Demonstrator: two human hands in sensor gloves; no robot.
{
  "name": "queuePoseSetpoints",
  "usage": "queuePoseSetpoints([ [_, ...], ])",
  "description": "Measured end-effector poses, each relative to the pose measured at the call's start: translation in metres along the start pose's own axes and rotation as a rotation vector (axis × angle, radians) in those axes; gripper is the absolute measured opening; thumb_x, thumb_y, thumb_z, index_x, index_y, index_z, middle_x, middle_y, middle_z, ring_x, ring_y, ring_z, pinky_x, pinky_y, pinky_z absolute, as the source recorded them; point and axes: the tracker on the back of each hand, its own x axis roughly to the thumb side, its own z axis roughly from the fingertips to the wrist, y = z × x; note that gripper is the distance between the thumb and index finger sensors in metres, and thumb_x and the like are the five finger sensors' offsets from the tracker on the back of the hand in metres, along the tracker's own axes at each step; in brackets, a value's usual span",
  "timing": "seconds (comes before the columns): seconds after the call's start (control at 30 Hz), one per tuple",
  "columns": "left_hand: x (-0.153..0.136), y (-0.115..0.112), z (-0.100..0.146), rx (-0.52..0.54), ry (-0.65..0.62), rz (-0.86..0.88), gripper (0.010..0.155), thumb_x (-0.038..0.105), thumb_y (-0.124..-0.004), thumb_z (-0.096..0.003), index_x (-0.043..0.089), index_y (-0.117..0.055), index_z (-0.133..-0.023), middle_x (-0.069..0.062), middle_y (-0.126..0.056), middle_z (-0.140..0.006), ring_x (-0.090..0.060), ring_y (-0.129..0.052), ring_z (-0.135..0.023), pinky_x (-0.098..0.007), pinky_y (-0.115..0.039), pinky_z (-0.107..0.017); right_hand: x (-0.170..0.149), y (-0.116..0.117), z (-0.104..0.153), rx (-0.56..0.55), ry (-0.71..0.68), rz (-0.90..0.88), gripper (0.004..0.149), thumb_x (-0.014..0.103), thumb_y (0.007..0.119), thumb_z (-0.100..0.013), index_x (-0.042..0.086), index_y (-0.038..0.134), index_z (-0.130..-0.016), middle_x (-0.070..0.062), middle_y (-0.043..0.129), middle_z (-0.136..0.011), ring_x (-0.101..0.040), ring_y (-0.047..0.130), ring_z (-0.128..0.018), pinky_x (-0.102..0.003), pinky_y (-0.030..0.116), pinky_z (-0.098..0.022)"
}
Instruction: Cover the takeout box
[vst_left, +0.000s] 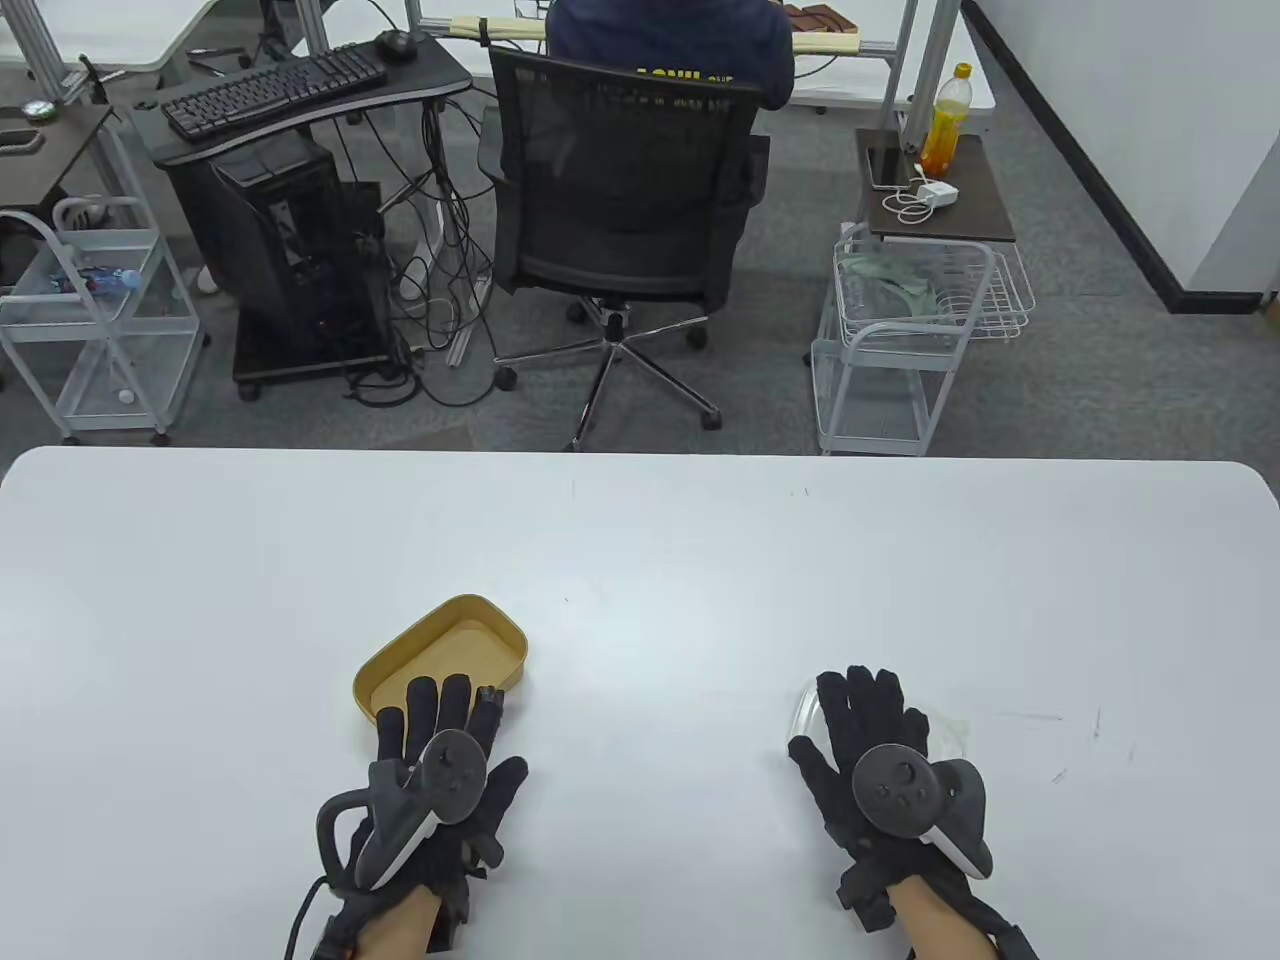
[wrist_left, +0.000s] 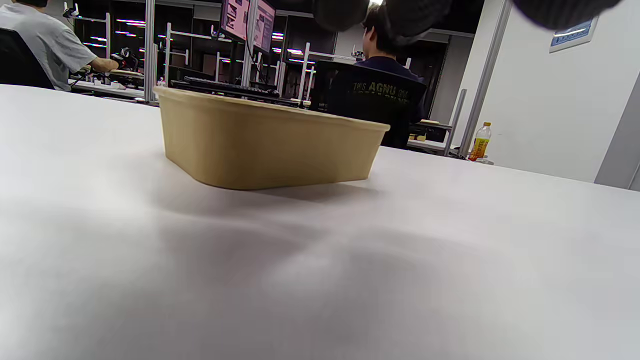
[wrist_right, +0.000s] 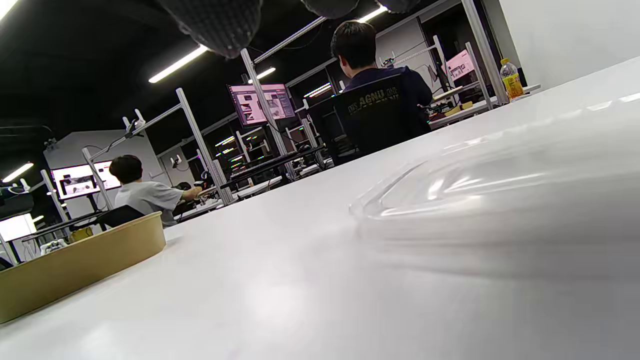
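Observation:
The tan paper takeout box (vst_left: 455, 645) stands open on the white table, left of centre; it also shows in the left wrist view (wrist_left: 270, 145) and at the left edge of the right wrist view (wrist_right: 75, 267). My left hand (vst_left: 440, 725) is open, its fingers stretched out over the box's near rim; I cannot tell if they touch it. The clear plastic lid (vst_left: 950, 738) lies flat on the table to the right and is large in the right wrist view (wrist_right: 500, 190). My right hand (vst_left: 870, 725) is open, fingers spread over the lid, which it mostly hides. Whether it touches the lid is unclear.
The white table (vst_left: 640, 560) spreads wide to its far edge. Beyond it are a black office chair (vst_left: 620, 200) with a seated person, a computer desk (vst_left: 290, 110) and white wire carts (vst_left: 900, 330).

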Motion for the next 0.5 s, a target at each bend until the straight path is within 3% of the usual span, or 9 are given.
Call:
queuePoseSetpoints([
  [0.5,-0.0046,0.0004,-0.0017,-0.010,0.030,0.015,0.072,0.076,-0.063,-0.0332,0.056,-0.053,-0.102,0.022,-0.043,-0.124,-0.009,-0.030,-0.119,-0.032,-0.019,-0.084,-0.0002,-0.0026,0.0001,-0.011,0.007,-0.010,0.070,0.043,0.067,-0.062,0.001,0.045,-0.114,-0.037,0.038,-0.115,-0.060,0.031,-0.102,-0.079,0.036,-0.061],
])
